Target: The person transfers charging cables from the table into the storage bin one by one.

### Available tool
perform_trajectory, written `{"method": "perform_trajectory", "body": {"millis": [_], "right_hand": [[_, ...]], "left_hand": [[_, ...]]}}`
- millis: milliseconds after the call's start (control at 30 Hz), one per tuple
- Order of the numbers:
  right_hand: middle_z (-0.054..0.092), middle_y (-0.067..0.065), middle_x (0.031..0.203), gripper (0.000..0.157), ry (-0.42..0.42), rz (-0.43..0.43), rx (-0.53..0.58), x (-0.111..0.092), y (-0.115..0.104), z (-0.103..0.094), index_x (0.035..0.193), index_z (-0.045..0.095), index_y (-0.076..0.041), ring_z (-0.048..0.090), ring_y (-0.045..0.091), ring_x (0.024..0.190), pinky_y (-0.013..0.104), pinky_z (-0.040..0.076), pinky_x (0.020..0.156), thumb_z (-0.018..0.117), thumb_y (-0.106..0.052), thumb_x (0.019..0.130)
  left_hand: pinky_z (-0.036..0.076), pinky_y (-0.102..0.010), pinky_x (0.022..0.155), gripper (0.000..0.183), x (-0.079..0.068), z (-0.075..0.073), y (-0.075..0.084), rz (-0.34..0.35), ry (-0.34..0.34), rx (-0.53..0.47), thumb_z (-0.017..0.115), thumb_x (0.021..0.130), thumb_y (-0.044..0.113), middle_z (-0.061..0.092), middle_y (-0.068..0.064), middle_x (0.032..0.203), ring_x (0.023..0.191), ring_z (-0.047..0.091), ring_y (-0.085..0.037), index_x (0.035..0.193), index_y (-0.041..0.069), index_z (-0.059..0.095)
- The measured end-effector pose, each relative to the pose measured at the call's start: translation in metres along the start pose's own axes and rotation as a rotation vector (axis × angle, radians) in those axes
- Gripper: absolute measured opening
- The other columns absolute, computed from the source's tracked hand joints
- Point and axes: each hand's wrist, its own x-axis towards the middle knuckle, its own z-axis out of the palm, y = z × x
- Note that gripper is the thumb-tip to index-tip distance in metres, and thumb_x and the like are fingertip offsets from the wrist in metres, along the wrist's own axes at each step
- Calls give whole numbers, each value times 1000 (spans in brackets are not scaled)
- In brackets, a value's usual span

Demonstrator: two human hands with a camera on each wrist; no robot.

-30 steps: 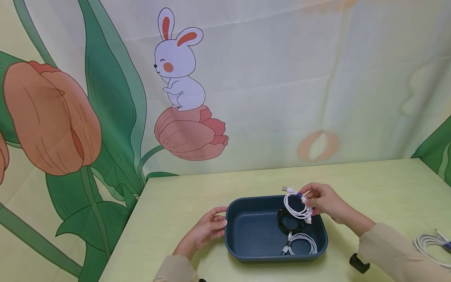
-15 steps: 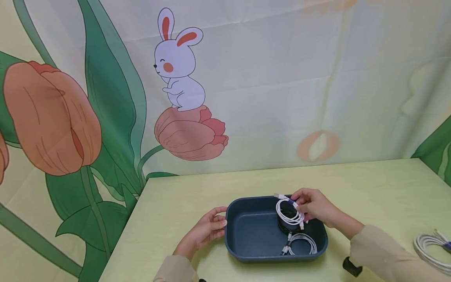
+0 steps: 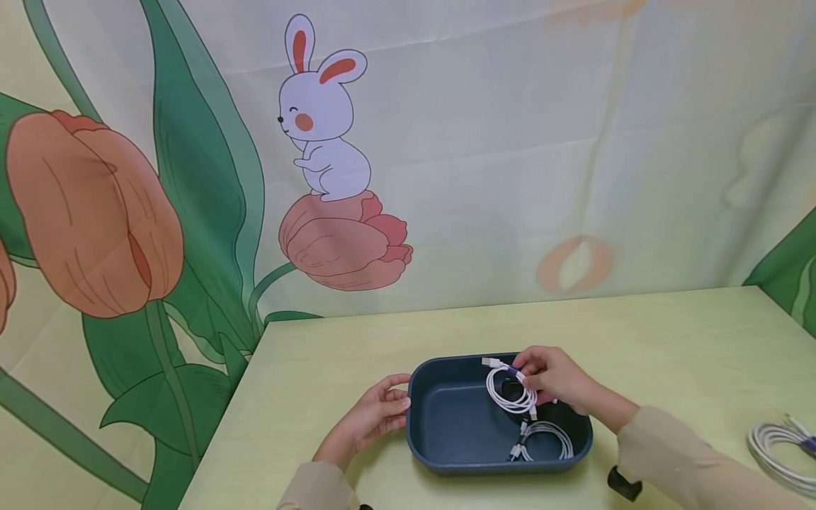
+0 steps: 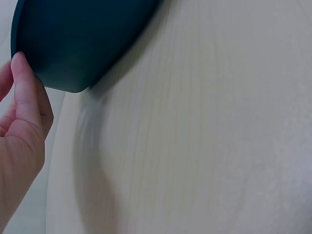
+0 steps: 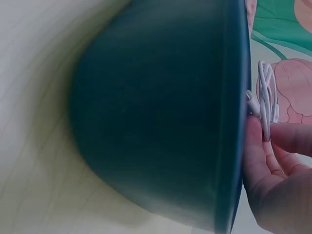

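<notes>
My right hand pinches a coiled white USB cable over the right half of a dark blue bin. A purple tie binds this coil. In the right wrist view, thumb and fingers grip the white coil just past the bin's rim. Below it in the bin lies a black coiled cable, largely hidden. A grey-white coiled cable rests near the bin's front right corner. My left hand touches the bin's left end with relaxed fingers, its fingertips at the rim.
Another coiled white cable with a purple tie lies on the table at the far right. The pale wooden table ends at a printed cloth backdrop showing a rabbit and tulips.
My right hand has carried the white USB cable leftward and slightly down, over the bin and the black coil. My left hand has stayed at the bin's left end.
</notes>
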Motion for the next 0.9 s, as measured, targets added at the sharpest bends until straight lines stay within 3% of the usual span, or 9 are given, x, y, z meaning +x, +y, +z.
{"method": "perform_trajectory", "body": {"millis": [433,900], "right_hand": [[52,11,80,25,6,18,-43,11,-4,13,103,54,4,50,15,64,32,52,52,54,8,78],[50,10,79,25,8,70,-14,20,-10,26,102,53,5,50,16,64,34,52,54,54,9,77]], "left_hand": [[49,-17,61,48,1,1,0,1,17,12,52,87,7,50,1,90,70,55,-6,131,5,31],[49,-17,61,48,0,1,-1,7,12,15,52,87,7,51,1,90,71,55,-6,130,5,31]]}}
